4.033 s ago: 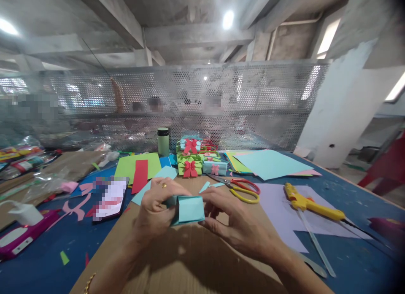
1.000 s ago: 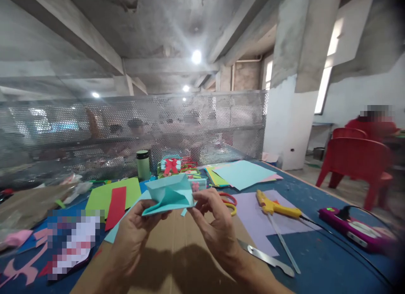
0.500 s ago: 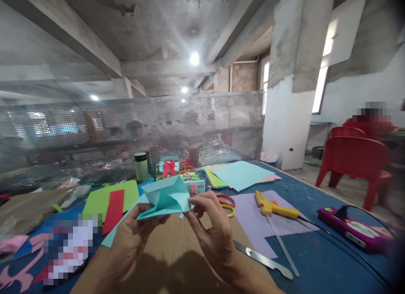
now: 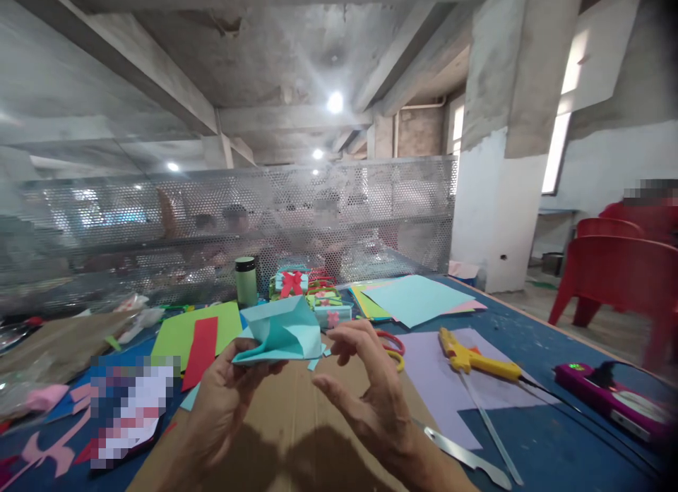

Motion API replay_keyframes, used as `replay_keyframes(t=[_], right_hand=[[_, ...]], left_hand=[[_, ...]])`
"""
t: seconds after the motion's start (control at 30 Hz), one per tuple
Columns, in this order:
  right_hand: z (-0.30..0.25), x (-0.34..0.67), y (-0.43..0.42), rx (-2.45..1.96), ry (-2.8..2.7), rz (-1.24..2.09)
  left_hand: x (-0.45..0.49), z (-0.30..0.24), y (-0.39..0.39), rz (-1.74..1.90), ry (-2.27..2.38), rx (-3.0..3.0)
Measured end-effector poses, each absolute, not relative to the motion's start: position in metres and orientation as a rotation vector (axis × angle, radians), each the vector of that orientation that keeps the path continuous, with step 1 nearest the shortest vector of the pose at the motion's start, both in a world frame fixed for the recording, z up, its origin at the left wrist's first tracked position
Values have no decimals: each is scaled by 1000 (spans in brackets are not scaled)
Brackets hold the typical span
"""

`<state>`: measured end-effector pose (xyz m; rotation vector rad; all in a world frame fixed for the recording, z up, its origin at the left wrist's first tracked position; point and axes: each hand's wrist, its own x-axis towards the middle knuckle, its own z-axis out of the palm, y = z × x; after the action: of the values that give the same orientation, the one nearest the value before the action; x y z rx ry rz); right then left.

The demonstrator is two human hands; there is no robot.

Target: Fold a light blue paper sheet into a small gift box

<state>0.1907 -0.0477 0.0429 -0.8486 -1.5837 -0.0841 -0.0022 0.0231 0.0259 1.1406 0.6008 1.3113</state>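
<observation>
My left hand point(image 4: 225, 400) is raised over a brown cardboard sheet point(image 4: 296, 435) and pinches a folded light-blue paper box point(image 4: 280, 331) from below. My right hand point(image 4: 365, 393) hovers just right of the box, fingers curled and apart, holding nothing; its fingertips are near the box's right edge but not gripping it.
Yellow-and-red scissors point(image 4: 395, 351), a yellow glue gun point(image 4: 477, 361), a metal ruler point(image 4: 466, 458) and lilac paper point(image 4: 439, 379) lie right. Finished small gift boxes point(image 4: 307, 294) and a green bottle point(image 4: 246, 282) stand behind. Green and red paper point(image 4: 198, 337) lies left. A red chair point(image 4: 619, 280) stands far right.
My right hand has let go of the blue paper box and drawn slightly back; the left hand alone holds it now. Four seconds ago both hands gripped it lower down.
</observation>
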Motion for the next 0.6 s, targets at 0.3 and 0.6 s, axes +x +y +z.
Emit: replay_keyframes(t=[0.3, 0.6], right_hand=[[33, 183, -41, -876, -1577, 313], [25, 180, -34, -955, -1564, 282]], left_hand=[[5, 19, 18, 1186, 557, 1192], [3, 0, 39, 1201, 657, 1503]])
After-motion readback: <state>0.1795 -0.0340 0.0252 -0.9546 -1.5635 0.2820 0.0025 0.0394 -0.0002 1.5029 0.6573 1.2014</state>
